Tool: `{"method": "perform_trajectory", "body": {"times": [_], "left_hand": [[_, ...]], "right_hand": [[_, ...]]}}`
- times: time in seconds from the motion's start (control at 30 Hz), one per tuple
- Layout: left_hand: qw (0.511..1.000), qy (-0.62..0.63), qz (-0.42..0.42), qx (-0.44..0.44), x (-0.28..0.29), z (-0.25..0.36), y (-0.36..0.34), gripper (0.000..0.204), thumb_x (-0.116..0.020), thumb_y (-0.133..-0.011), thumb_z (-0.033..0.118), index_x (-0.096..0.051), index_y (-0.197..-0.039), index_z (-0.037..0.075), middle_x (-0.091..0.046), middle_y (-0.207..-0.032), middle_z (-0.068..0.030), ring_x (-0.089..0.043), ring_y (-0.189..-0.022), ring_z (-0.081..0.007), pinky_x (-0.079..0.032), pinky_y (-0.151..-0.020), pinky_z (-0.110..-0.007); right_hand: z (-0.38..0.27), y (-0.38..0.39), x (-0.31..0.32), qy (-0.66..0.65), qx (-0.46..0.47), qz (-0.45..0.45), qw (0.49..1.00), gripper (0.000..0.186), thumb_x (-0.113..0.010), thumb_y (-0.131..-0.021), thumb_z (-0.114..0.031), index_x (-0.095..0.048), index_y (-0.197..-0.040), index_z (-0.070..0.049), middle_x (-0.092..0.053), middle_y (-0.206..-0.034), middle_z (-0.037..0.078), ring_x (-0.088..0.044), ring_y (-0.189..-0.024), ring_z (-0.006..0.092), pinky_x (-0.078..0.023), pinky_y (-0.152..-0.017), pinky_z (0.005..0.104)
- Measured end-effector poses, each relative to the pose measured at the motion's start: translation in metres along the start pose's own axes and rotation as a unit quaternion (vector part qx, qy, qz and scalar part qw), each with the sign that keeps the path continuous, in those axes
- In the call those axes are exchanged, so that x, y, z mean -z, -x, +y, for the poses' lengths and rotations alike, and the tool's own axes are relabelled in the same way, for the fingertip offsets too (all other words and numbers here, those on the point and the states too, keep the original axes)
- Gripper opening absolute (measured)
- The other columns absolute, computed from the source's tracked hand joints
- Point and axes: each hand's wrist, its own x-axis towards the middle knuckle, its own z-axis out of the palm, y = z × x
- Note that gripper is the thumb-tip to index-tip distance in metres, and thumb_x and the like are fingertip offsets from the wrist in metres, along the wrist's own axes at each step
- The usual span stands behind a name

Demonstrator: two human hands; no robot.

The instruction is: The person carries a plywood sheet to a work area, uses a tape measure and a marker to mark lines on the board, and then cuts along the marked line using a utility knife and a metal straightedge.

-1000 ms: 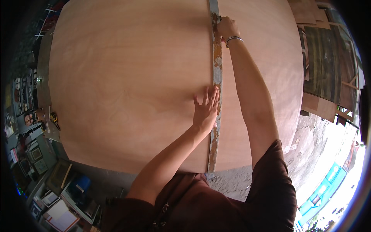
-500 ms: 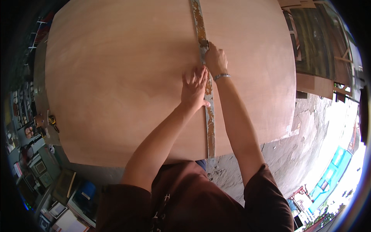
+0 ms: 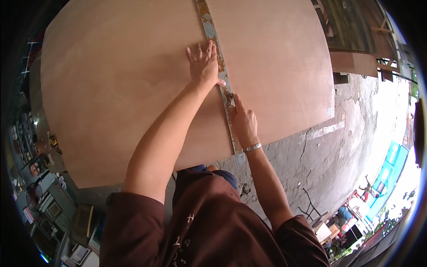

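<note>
A large, thin, light brown wooden sheet (image 3: 120,102) lies flat in front of me. Across it runs a long metal straightedge (image 3: 210,30) with patchy brown coating, its near end reaching the sheet's near edge. My left hand (image 3: 203,66) presses down with fingers spread, partly on the straightedge and partly on the sheet to its left. Nearer to me, my right hand (image 3: 244,124) is curled against the straightedge's right side, index finger stretched along it. Something small and dark shows by that fingertip; the rest of it is hidden in the hand.
A cracked grey concrete floor (image 3: 311,151) shows past the sheet's near right side. Stacked boards (image 3: 353,63) stand at the far right. To the left, a yellow and black tool (image 3: 54,143) sits beside the sheet, near cluttered shelves and framed pieces (image 3: 54,209).
My right hand has slid toward me along the straightedge, from beyond my left hand to the near side of it. My left hand stays pressed at about the same spot. The view has shifted.
</note>
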Motion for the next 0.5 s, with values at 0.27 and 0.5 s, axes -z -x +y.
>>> {"method": "perform_trajectory", "body": {"times": [0.27, 0.5], "left_hand": [[0.999, -0.027, -0.020, 0.017, 0.011, 0.005, 0.003, 0.141, -0.090, -0.054, 0.061, -0.012, -0.161, 0.011, -0.013, -0.169, -0.0022, -0.014, -0.154, -0.0334, -0.006, -0.122, -0.066], [1.000, -0.023, -0.015, 0.013, 0.008, 0.003, 0.001, 0.140, -0.090, -0.055, 0.061, -0.012, -0.161, 0.011, -0.013, -0.169, -0.0023, -0.015, -0.154, -0.0338, -0.007, -0.122, -0.066]], "right_hand": [[0.037, 0.110, 0.003, -0.006, -0.063, -0.028, 0.998, 0.048, -0.060, -0.093, -0.015, -0.055, -0.141, -0.017, -0.067, -0.076, 0.022, -0.067, -0.065, 0.0410, -0.052, -0.058, 0.0518], [0.066, 0.178, 0.008, -0.001, -0.066, -0.073, 0.995, 0.054, -0.058, -0.095, -0.014, -0.047, -0.147, -0.017, -0.067, -0.074, 0.021, -0.066, -0.061, 0.0402, -0.051, -0.055, 0.0518]]}}
